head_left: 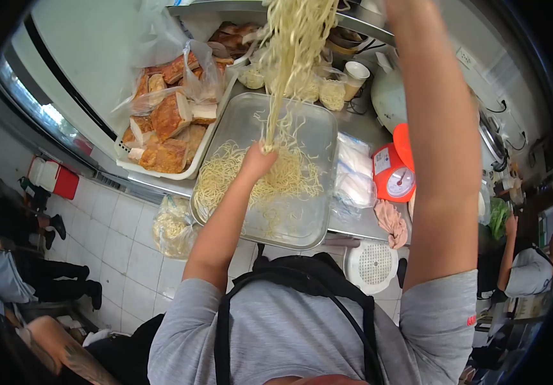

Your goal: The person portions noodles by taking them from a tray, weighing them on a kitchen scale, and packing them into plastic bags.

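Observation:
My left hand [260, 160] is closed around the lower end of a long bundle of noodles [299, 38], just above the metal tray [323, 221]. The bundle stretches upward from this hand and spreads wider toward the top edge of the view. Loose noodles [225, 176] lie in a heap across the tray, with short bits scattered near its front. My right arm [440, 147] is raised high and leaves the view at the top, so its hand is out of sight.
Left of the tray stands a white bin [190, 173] of roasted meat pieces. Bagged noodles [332, 94] and paper cups [355, 74] sit behind it. To the right are plastic bags [355, 173], an orange scale [393, 176] and a pink cloth [391, 223]. Other people stand at both sides.

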